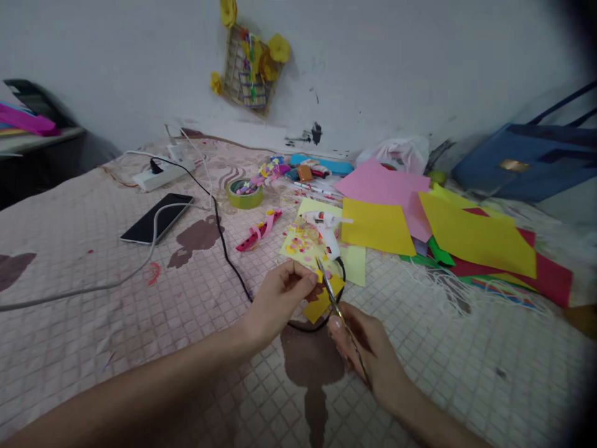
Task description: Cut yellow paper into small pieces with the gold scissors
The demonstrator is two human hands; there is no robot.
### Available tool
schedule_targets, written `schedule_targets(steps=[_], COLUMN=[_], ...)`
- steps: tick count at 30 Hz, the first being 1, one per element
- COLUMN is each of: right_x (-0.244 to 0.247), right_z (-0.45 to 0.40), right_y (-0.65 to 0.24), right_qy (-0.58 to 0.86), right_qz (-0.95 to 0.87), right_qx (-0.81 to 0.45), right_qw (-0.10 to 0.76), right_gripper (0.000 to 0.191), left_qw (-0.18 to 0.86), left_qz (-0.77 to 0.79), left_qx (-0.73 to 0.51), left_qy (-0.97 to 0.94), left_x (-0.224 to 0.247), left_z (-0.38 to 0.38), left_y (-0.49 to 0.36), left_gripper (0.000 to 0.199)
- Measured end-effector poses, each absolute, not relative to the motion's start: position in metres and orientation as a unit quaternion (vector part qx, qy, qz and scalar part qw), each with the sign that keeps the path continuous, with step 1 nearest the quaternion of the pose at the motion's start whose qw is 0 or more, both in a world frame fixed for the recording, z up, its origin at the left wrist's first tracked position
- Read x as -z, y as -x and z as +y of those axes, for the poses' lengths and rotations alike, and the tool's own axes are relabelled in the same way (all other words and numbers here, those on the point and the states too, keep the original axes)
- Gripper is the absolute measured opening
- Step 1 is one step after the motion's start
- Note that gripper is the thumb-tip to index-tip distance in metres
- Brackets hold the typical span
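My left hand [286, 289] is closed in a pinch on a small piece of yellow paper [319, 274]. Wrapped around a pair of scissors [332, 292] is my right hand [368, 348], with the blades pointing away from me, right beside that small piece. Under both hands a larger yellow paper piece [318, 309] lies on the patterned cloth. Just beyond them, a white hot glue gun [326, 233] rests on a pale yellow sheet [355, 264] scattered with pink and yellow paper bits [298, 242].
A black cord [224, 242] runs from a white power strip [163, 174] past a phone [157, 219]. Green tape [245, 196] and a red decorated strip [259, 230] lie left of the glue gun. Coloured sheets [480, 236] and white string [443, 289] spread rightward.
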State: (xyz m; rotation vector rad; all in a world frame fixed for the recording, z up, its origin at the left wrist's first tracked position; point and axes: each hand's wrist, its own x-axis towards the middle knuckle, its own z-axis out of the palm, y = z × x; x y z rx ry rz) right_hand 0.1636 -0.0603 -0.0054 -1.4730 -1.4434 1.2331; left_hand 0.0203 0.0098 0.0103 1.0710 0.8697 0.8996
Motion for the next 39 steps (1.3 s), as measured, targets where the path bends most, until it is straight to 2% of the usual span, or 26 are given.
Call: schedule_targets(steps=[14,22,29,39], right_x=[0.004,-0.007,-0.013,-0.013], right_z=[-0.06,-0.059,-0.058,-0.058], right_y=[-0.164,-0.176,-0.183,-0.184], right_qy=[0.567,0.535,0.541,0.543], right_qz=[-0.549,-0.507,-0.546,-0.555], right_qx=[-0.49,-0.589,-0.572,-0.558], right_qw=[0.37,0.331,0.288,0.295], right_gripper=[0.031,0.04,0.04,0.037], left_qw=[0.68,0.731,0.736,0.734], left_qz=[0.383,0.321,0.297,0.295], left_qx=[-0.399,-0.348,-0.301,-0.291], left_qy=[-0.482,-0.492,-0.528,-0.539], left_x=[-0.009,-0.013,-0.013,-0.018], left_z=[0.011,0.024,0.033,0.034], left_y=[-0.02,-0.011,-0.004,-0.002], left_gripper=[0.016,0.018,0.017,0.016])
